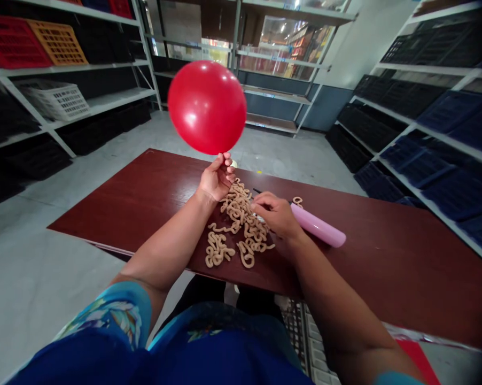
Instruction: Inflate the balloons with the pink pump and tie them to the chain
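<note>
My left hand (217,179) is closed in a pinch on the neck of a round, inflated red balloon (207,107), which stands upright above the fingers. Lower and to the right, my right hand (276,215) has its fingers drawn together over a pile of beige, curly cords (241,211) on the table. Something pale shows by its fingertips, too small to name. Beside that hand lies a pink cylinder (319,225), its left end partly behind the hand. A thin black piece sticks out past the knuckles.
The dark red-brown table (137,198) stretches to both sides. A loose beige loop (297,201) lies behind the pink cylinder. Shelves with a red crate (14,43), a yellow crate (59,41) and a white basket (60,99) stand left; dark crates (437,171) fill the right shelves.
</note>
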The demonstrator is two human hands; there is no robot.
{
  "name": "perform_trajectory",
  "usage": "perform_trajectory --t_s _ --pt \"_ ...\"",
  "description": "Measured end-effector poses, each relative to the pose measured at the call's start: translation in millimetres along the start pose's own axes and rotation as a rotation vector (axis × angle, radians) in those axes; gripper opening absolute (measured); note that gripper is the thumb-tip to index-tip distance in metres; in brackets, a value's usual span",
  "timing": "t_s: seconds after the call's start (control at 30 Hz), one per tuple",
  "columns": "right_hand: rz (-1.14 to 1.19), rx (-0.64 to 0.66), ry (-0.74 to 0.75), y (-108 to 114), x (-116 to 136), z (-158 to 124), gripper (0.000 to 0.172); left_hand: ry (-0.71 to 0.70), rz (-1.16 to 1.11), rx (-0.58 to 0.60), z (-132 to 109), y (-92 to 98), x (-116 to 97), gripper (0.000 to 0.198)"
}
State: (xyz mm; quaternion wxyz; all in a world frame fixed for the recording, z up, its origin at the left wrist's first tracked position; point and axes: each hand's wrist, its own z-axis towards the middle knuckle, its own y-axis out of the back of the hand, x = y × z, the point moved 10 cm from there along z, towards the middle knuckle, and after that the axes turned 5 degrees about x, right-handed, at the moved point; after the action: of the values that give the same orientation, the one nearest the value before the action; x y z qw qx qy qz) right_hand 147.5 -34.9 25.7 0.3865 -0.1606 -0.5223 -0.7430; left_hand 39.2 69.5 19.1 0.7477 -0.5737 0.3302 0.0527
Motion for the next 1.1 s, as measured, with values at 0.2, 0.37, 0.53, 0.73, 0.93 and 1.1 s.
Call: perform_trajectory --t_s 0.2,0.37,0.53,0.73,0.93,1.1 --pt "-0.314 0.082 -0.013 -19 2 1 0.016 0.087 0.019 0.026 -3 -3.9 12 0.020" --pt "0.013 0.024 -0.035 -9 -7 0 0.011 0.471 0.150 0.126 -13 -0.6 55 0.017" --pt "0.548 -0.145 -0.267 16 -38 -7 0.011 0.619 0.263 0.112 -17 15.5 73 0.017" --pt "0.794 -0.190 -0.384 14 -52 -10 0.016 0.537 0.234 0.086 -13 15.1 67 0.019" --pt "0.613 -0.311 -0.229 34 -38 -9 0.015 0.496 0.168 0.104 -17 3.9 65 0.015" --pt "0.388 -0.316 -0.084 43 -20 -8 0.013 0.499 0.135 0.230 -23 -11.5 69 0.017"
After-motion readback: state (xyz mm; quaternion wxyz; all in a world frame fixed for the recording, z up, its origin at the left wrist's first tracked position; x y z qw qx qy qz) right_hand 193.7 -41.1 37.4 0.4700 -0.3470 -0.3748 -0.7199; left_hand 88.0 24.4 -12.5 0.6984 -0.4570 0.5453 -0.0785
